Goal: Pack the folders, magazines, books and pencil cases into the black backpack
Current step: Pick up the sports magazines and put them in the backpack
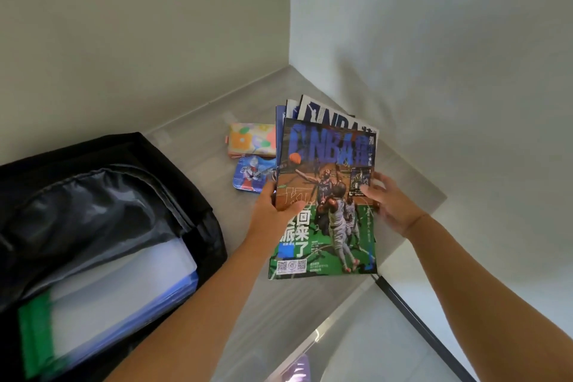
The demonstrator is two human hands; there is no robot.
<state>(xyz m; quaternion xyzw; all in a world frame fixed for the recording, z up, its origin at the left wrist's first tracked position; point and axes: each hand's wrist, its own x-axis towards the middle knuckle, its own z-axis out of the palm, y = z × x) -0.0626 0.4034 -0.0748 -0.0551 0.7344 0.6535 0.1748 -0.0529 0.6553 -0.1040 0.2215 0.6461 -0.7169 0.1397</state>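
A basketball magazine [328, 170] with a green and blue cover is lifted above the table. My left hand [273, 211] grips its left edge, and my right hand [389, 201] holds its right edge. Under and behind it lies a fanned stack of other magazines [328, 115]. To the left of the stack lie a floral pencil case [252, 139] and a blue tin pencil case [251, 177] with a robot figure. The black backpack [93, 195] lies open at the left, with translucent, blue and green folders [124, 298] inside.
The grey table [279, 304] stands in a corner between two pale walls [434, 40]. A dark strip [412, 319] runs along the table's right front edge. Something purple [299, 366] shows below the table edge at the bottom.
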